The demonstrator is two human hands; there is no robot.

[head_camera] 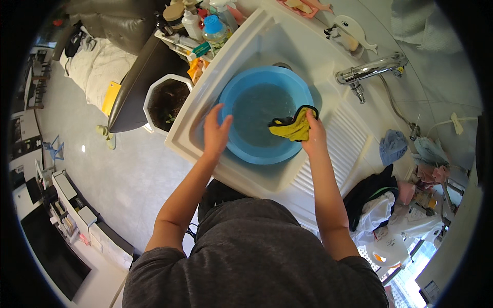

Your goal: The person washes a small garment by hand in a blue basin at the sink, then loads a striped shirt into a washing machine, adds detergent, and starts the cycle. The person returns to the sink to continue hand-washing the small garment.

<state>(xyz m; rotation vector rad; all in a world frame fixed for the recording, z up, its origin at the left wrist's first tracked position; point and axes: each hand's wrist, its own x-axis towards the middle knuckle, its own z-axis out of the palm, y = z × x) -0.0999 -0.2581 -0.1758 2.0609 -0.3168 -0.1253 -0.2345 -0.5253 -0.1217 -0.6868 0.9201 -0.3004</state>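
My right hand (315,134) grips a yellow cloth with black edging (290,129) over the right side of a round blue plastic basin (265,156). The cloth is folded or bunched, its free end hanging towards the basin's middle. Greyish water (258,111) stands in the basin. At the basin's left rim, my left hand (216,131) holds nothing, with its fingers apart; whether it touches the rim I cannot tell. The basin sits in a white laundry sink (283,183), whose ribbed washboard (335,146) lies to the right.
A chrome faucet (369,69) juts in from the upper right. Bottles (213,30) crowd a rack beyond the sink's left edge, above a potted plant (168,104). A blue cloth (393,147) and dark clothing (371,192) lie at the right. A soap dispenser (344,40) stands behind the sink.
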